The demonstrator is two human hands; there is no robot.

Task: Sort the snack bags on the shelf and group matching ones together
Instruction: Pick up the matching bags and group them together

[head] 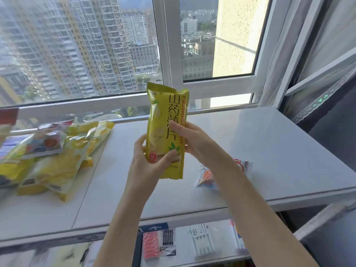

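Yam-chip bag [165,132] being held upright, being identified: left hand [146,164] fingers [140,144] curled round bottom, right hand [198,145] wrapped round side. Next, likely: grouping with yellow bags [57,166], left of fingers.

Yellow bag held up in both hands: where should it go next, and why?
Probably leftward, beside the pile of yellow bags on the shelf: the left hand and right hand grip the yellow bag upright, and that pile looks closest in colour, though blur hides its print. The small white packet at right looks different.
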